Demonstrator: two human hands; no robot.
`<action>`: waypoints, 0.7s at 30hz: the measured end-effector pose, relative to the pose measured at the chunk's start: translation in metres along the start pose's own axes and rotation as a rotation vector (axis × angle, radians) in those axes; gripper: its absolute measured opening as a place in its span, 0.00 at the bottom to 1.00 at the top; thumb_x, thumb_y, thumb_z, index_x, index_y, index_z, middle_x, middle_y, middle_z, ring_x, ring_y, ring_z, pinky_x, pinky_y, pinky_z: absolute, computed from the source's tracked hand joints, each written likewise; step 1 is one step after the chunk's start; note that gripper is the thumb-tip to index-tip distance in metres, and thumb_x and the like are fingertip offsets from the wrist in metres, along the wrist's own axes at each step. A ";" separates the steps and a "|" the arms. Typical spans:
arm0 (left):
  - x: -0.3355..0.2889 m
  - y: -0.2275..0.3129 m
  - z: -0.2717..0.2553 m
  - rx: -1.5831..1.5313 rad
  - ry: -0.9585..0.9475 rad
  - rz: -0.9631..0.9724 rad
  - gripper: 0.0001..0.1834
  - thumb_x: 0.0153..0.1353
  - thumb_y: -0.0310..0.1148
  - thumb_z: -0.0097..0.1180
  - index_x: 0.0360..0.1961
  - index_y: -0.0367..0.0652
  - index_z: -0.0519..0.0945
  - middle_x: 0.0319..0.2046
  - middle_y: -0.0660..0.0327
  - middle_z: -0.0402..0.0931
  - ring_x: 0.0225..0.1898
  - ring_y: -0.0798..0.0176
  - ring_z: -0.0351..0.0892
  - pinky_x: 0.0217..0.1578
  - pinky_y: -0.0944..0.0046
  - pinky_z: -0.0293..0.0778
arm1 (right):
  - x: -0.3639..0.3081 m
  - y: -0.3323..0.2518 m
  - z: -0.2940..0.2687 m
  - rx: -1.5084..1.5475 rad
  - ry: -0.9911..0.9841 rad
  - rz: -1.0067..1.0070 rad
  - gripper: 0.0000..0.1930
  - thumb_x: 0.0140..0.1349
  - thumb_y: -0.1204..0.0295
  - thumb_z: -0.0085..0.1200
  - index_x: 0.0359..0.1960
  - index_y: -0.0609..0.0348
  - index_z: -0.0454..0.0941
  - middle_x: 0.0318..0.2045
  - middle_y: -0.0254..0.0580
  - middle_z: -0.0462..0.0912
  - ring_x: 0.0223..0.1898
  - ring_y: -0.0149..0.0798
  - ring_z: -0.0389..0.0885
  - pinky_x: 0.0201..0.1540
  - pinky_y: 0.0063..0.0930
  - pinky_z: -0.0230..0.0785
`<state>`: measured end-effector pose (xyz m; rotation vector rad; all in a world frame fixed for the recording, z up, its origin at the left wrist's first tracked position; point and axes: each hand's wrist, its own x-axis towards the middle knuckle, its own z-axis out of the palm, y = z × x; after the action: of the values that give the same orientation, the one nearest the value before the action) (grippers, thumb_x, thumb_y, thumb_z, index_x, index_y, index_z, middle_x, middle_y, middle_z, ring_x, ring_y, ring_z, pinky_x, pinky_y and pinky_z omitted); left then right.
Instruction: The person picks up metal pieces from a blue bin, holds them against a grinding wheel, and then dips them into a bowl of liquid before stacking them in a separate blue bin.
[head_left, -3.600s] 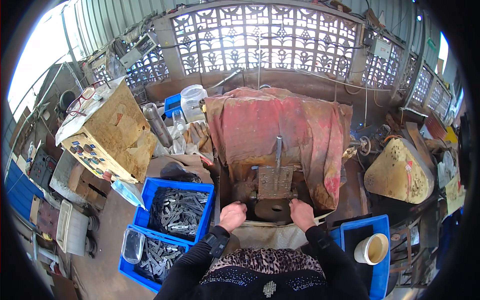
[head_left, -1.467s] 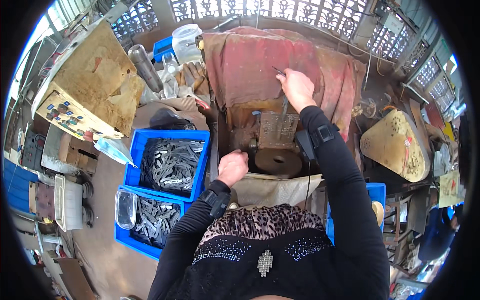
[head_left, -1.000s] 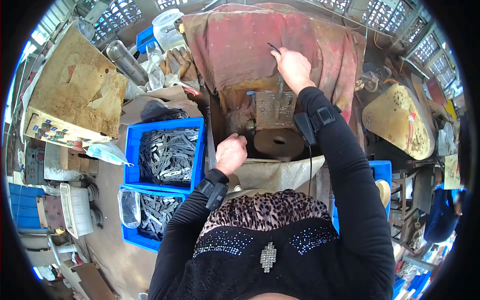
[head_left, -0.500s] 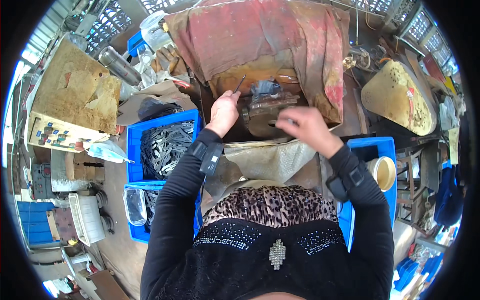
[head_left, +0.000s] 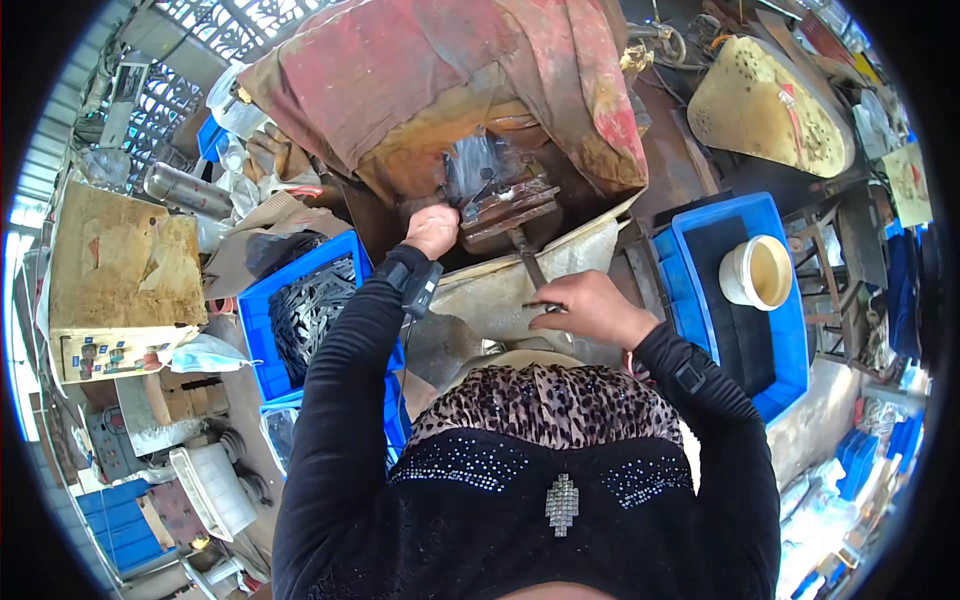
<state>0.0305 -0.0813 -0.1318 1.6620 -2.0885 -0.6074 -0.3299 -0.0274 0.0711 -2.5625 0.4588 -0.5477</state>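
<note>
In front of me a metal fixture sits inside a box-like hood hung with a stained red cloth. Clear plastic covers part of the machine behind it. My left hand is closed in a fist at the fixture's left side; whatever it grips is hidden. From the fixture a metal lever bar slants toward me. My right hand has its fingers closed around the bar's near end, above a pale sheet that hangs from the hood's front edge.
To the left, a blue bin holds many dark flat metal strips. A larger blue crate on the right contains a cream bucket. A control box stands far left. A perforated yellowish guard is at back right.
My right hand has come down toward me, onto the lever bar. My left hand has lowered beside the fixture; the thin dark rod it held no longer shows clearly. The view has turned right.
</note>
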 end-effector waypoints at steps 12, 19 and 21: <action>-0.018 0.231 -0.095 0.428 0.451 0.162 0.08 0.53 0.31 0.56 0.20 0.42 0.75 0.22 0.54 0.74 0.28 0.53 0.78 0.29 0.57 0.76 | 0.068 0.046 0.000 1.659 0.613 0.847 0.12 0.67 0.67 0.57 0.47 0.57 0.74 0.33 0.36 0.81 0.34 0.40 0.83 0.39 0.36 0.77; -0.034 0.230 -0.095 0.091 0.288 0.243 0.19 0.55 0.20 0.53 0.50 0.35 0.77 0.29 0.51 0.79 0.31 0.54 0.81 0.32 0.62 0.78 | 0.061 0.054 0.006 1.699 0.616 0.651 0.09 0.69 0.70 0.52 0.48 0.57 0.72 0.36 0.36 0.81 0.34 0.39 0.82 0.41 0.34 0.77; -0.040 0.209 -0.104 -0.239 0.231 -0.044 0.26 0.54 0.16 0.49 0.56 0.40 0.75 0.31 0.51 0.79 0.30 0.57 0.80 0.32 0.63 0.78 | 0.043 0.056 -0.005 1.692 0.362 0.621 0.11 0.68 0.69 0.55 0.48 0.59 0.74 0.37 0.36 0.82 0.33 0.37 0.82 0.40 0.31 0.76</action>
<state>-0.0708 -0.0097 0.0699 1.5639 -1.7485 -0.6202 -0.3073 -0.0936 0.0585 -0.6652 0.5121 -0.6860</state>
